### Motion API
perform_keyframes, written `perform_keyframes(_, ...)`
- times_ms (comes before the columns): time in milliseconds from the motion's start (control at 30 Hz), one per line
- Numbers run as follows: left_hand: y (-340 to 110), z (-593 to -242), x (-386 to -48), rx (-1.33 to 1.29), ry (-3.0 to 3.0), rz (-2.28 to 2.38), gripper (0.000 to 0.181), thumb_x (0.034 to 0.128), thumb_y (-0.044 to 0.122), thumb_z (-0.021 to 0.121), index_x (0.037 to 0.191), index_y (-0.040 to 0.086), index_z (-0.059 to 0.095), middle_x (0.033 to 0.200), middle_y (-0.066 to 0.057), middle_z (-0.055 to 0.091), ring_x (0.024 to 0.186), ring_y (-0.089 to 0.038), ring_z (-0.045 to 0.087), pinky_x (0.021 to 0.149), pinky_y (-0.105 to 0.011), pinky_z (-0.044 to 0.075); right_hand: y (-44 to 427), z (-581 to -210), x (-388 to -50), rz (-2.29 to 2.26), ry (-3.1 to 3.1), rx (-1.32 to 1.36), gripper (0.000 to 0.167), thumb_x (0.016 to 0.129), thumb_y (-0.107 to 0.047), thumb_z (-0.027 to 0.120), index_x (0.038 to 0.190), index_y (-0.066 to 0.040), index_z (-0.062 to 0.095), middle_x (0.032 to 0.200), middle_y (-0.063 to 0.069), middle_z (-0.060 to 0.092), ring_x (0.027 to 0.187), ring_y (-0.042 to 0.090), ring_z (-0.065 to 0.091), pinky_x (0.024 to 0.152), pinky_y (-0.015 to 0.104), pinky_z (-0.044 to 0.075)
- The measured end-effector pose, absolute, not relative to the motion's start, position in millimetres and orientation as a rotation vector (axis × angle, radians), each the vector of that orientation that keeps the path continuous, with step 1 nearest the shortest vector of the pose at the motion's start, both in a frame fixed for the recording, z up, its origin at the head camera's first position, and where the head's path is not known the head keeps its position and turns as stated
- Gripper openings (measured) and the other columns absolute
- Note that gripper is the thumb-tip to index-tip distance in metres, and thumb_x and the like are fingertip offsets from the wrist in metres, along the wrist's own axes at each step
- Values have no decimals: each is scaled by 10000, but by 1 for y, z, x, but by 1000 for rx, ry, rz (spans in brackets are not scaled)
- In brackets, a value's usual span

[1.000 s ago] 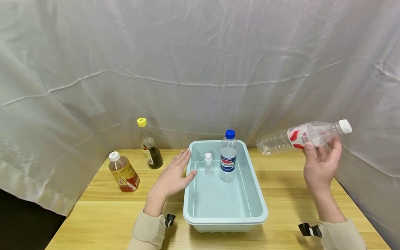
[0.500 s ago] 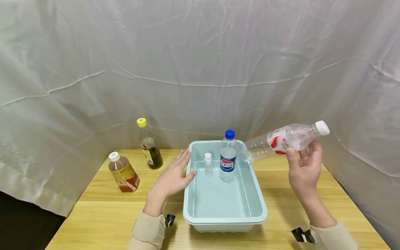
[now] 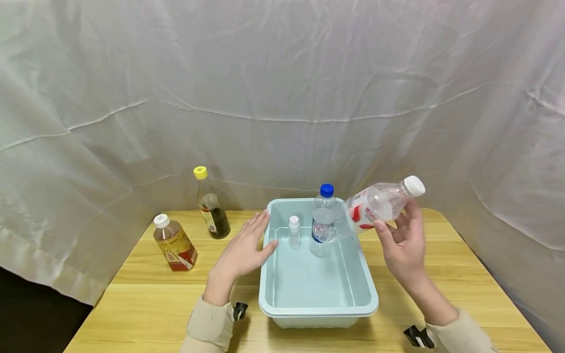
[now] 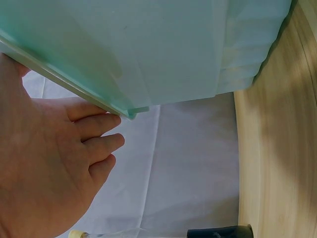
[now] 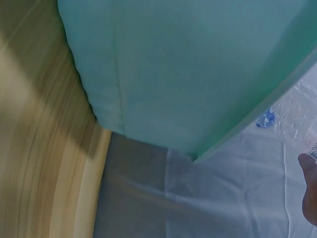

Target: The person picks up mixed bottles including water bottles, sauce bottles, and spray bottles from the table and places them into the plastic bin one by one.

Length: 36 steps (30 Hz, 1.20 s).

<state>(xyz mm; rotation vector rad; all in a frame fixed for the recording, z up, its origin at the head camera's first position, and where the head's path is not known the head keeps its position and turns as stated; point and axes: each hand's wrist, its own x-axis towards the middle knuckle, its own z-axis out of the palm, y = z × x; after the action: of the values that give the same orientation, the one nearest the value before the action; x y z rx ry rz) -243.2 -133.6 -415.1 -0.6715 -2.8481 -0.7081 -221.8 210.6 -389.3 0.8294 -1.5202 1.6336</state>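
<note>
My right hand (image 3: pixel 403 245) grips a clear plastic bottle (image 3: pixel 381 203) with a white cap and a red-and-white label. The bottle is tilted, cap up to the right, its base over the right rim of a light blue plastic tub (image 3: pixel 318 311). In the right wrist view only part of that hand (image 5: pixel 311 191) shows at the edge. On the tub's left rim rests my left hand (image 3: pixel 244 245), fingers straight. Inside the tub stand a small clear bottle (image 3: pixel 294 233) with a white cap and a blue-capped Pepsi bottle (image 3: pixel 321 247), partly behind the held bottle.
Left of the tub, a yellow-capped bottle of dark liquid (image 3: pixel 213 211) stands near the back of the wooden table (image 3: pixel 145 309). A white-capped bottle of reddish-brown drink (image 3: pixel 176 245) is further left. A grey cloth (image 3: pixel 282 98) hangs behind the table.
The right hand has carried the clear bottle leftward from the table's right side, until its base is over the tub in front of the Pepsi bottle. The left hand has stayed on the rim.
</note>
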Motion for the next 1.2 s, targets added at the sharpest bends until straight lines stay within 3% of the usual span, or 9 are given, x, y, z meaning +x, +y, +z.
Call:
perform_keyframes(300,-133,-414,-243,-677,-2848,-709,791,1043,478,528,1629,13,273,1719,-82,158,1589,-300,168,1292,-491,168,195,-392,-225,1432,-1696,933,730,926,55,730,1518,161,315,1455,120,509,1286,197,611,941,217,572)
perform_keyframes(533,-133,-414,-243,-678,-2849,-708,789,1044,477,525,1630,14,270,1720,-77,153,1590,-296,162,1292,-483,164,183,-388,-224,1348,-1889,946,885,769,250,744,1537,80,340,1454,97,501,1290,118,589,932,207,570)
perform_keyframes(667,-133,-414,-243,-679,-2845,-708,788,1044,477,526,1629,14,273,1719,-80,159,1589,-298,165,1291,-491,175,176,-387,-225,1301,-2008,963,872,767,211,782,1513,36,366,1410,147,518,1263,207,620,898,257,598)
perform_keyframes(867,-134,-415,-243,-676,-2849,-709,787,1042,476,529,1629,18,275,1719,-75,165,1590,-291,164,1293,-488,172,165,-388,-231,1311,-2111,1031,863,806,104,832,1514,-23,356,1420,161,515,1226,418,645,888,425,616)
perform_keyframes(1200,-134,-414,-243,-678,-2849,-708,783,1044,470,530,1629,15,279,1719,-81,172,1589,-299,168,1292,-497,181,148,-390,-241,1378,-2238,1181,796,859,21,825,1494,-32,348,1430,159,487,1267,412,625,959,432,591)
